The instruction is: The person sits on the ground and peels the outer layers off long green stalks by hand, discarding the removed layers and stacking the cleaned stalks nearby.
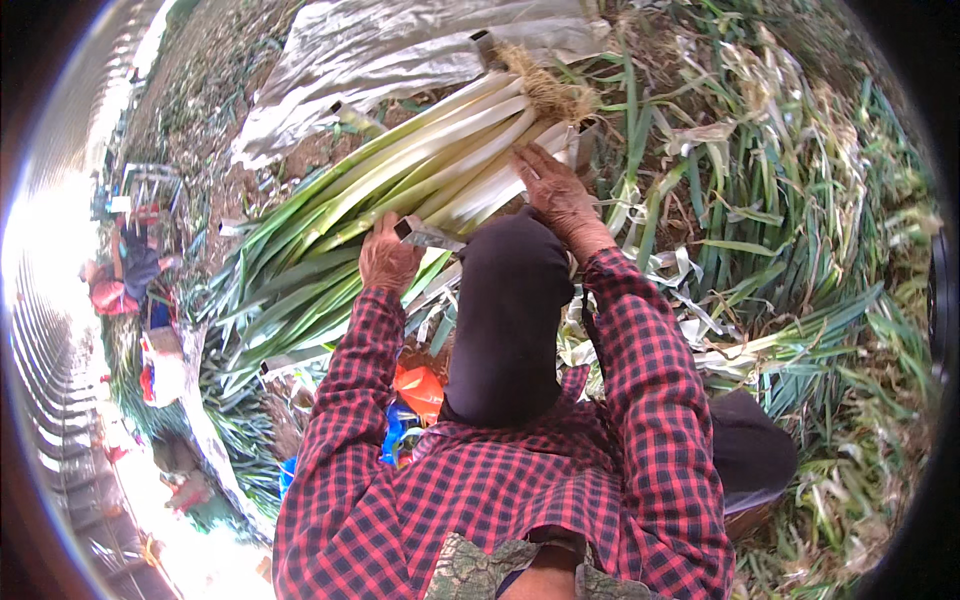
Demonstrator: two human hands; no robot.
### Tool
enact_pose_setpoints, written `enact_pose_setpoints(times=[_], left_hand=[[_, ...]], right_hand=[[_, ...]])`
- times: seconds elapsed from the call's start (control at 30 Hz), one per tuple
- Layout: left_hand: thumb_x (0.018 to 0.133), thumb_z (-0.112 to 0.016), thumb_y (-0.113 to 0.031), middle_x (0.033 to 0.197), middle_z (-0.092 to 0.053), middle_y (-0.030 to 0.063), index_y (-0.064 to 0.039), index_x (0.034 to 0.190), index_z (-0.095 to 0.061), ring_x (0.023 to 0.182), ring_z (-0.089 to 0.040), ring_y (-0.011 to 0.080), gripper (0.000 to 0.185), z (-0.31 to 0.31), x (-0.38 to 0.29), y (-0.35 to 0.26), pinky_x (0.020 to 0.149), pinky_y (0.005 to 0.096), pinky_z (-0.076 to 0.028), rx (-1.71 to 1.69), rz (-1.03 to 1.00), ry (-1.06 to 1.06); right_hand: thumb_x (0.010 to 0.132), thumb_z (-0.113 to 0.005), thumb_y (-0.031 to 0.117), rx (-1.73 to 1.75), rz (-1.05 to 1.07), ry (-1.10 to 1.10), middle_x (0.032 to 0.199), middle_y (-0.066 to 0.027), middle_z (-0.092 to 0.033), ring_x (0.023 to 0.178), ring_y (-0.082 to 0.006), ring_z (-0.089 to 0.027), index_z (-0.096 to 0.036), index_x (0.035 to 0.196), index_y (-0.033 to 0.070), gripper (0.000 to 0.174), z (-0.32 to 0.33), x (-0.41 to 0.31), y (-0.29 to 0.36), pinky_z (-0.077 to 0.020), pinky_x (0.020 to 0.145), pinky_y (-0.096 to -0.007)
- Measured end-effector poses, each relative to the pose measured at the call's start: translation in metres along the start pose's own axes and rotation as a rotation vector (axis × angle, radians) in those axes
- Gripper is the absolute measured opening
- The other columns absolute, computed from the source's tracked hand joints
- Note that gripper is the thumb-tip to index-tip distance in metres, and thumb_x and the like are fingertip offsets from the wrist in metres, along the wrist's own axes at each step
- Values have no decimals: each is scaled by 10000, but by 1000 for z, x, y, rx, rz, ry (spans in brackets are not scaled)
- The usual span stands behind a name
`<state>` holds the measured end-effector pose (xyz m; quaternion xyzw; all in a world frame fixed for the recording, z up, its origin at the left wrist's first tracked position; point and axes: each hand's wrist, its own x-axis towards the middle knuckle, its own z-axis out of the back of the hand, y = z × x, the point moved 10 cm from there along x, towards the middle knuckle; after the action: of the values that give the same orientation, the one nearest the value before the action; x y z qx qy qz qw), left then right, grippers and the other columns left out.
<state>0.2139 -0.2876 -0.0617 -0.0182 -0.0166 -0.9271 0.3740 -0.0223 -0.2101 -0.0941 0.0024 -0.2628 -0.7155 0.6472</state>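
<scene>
A bundle of long green onions (pixel 442 169) lies slantwise before me, roots at the upper right and green leaves spreading to the lower left. Square metal tube posts (pixel 431 234) rise on both sides of the bundle. My left hand (pixel 388 256) curls over the near edge of the leaves, close beside one post; its thumb is hidden. My right hand (pixel 556 191) lies on the white stems below the roots (pixel 551 90), fingers stretched out. The fingers' undersides are out of sight.
A whitish plastic sheet (pixel 360 56) lies beyond the bundle. More green onions (pixel 757 202) are heaped at the right. My dark-trousered knee (pixel 510 315) is between my arms, with an orange plastic bag (pixel 420 390) beside it. Another person (pixel 124 274) is at the far left.
</scene>
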Motion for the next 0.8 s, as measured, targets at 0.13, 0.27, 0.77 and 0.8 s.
enact_pose_setpoints(times=[0.13, 0.27, 0.77, 0.8], left_hand=[[889, -635, -369, 990, -670, 177, -119, 1014, -664, 948, -654, 331, 281, -17, -2, 36, 804, 443, -516, -15, 243, -48], [858, -656, -402, 905, -729, 72, -159, 1011, -698, 922, -688, 266, 290, -53, 5, 28, 914, 411, -509, 294, -99, 179], [942, -630, -101, 1337, -569, 129, -14, 1362, -537, 1215, -579, 251, 439, 52, 19, 46, 1001, 343, -490, -505, -39, 46], [930, -596, -12, 1320, -578, 126, -21, 1335, -565, 1212, -581, 251, 406, 66, 21, 46, 971, 338, -500, -578, 35, 19]], right_hand=[[843, -548, 10, 132, -66, -301, 1389, -174, -531, 1305, -352, -489, -587, 1334, 94, 500, 44, -70, -24, -417, 1099, -439], [816, -603, 27, -4, -794, -632, 1188, -179, -604, 1140, -363, -553, -609, 1222, 45, 406, 92, -282, -119, -440, 996, -467], [702, -784, 329, 332, -1936, -524, 1067, -207, -702, 1001, -361, -678, -594, 1187, -15, 624, -23, -601, -196, -515, 886, -425], [716, -784, 303, 644, -1871, -677, 1005, -178, -708, 938, -318, -683, -607, 1160, -26, 580, -33, -586, -199, -520, 844, -398]])
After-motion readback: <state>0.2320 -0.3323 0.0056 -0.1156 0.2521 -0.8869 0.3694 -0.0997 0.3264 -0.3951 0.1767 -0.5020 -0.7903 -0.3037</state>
